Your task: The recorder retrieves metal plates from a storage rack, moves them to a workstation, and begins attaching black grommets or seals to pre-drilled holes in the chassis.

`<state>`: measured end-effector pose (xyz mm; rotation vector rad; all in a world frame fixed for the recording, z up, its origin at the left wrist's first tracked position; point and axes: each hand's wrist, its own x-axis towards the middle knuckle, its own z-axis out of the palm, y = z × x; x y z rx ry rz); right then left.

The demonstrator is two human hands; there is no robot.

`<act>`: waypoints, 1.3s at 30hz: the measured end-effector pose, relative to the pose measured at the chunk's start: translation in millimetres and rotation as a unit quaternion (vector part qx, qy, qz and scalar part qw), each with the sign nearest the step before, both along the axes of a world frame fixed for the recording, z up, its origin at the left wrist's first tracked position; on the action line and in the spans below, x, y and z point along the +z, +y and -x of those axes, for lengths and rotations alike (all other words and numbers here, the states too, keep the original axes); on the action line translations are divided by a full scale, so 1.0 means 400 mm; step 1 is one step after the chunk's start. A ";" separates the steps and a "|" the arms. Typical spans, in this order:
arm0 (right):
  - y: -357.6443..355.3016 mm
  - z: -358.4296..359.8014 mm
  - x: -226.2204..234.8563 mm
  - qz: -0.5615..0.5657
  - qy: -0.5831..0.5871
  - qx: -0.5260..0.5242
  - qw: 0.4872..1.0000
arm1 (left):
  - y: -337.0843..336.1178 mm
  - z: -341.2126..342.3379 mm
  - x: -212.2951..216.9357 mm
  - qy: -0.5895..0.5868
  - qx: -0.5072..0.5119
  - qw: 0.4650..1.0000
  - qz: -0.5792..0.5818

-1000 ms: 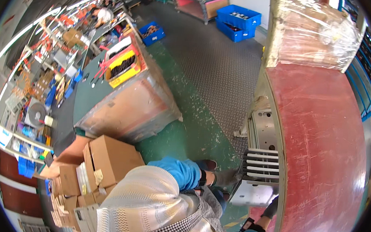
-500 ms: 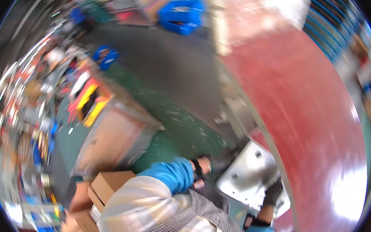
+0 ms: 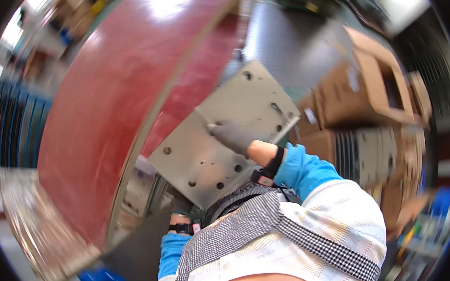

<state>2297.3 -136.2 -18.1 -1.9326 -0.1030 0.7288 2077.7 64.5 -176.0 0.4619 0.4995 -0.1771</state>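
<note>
Open brown cardboard boxes [image 3: 376,94], contents unclear, flat grey perforated metal plate [image 3: 225,135] beside curved red panel [image 3: 111,105], gloved right hand [image 3: 230,135] closed on plate's top face, left hand [image 3: 180,211] under its lower edge, grip hidden.

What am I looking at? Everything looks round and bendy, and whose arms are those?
There is no robot here. A person wears a camera on their head, and it looks down at their own arms. Its wide lens bends straight lines, so the picture looks round.

The person carries a grey metal plate with small round holes in it. The gloved right hand grips it from the top. The left hand reaches under the plate's lower edge and is mostly hidden, so I cannot see how it holds on.

Next to the plate, on the left, is a big red curved surface. On the right, brown cardboard boxes are stacked.
</note>
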 end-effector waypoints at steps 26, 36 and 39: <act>-0.571 0.682 0.133 0.269 -0.155 -0.387 0.868 | -0.451 -0.146 0.031 -0.022 -0.626 0.778 -0.048; -1.168 0.839 0.047 0.355 -0.046 -0.388 0.849 | -1.019 0.133 0.032 0.018 -0.706 0.706 0.054; -1.338 0.841 -0.006 0.287 -0.063 -0.361 0.885 | -1.135 0.180 -0.029 0.027 -0.706 0.707 0.039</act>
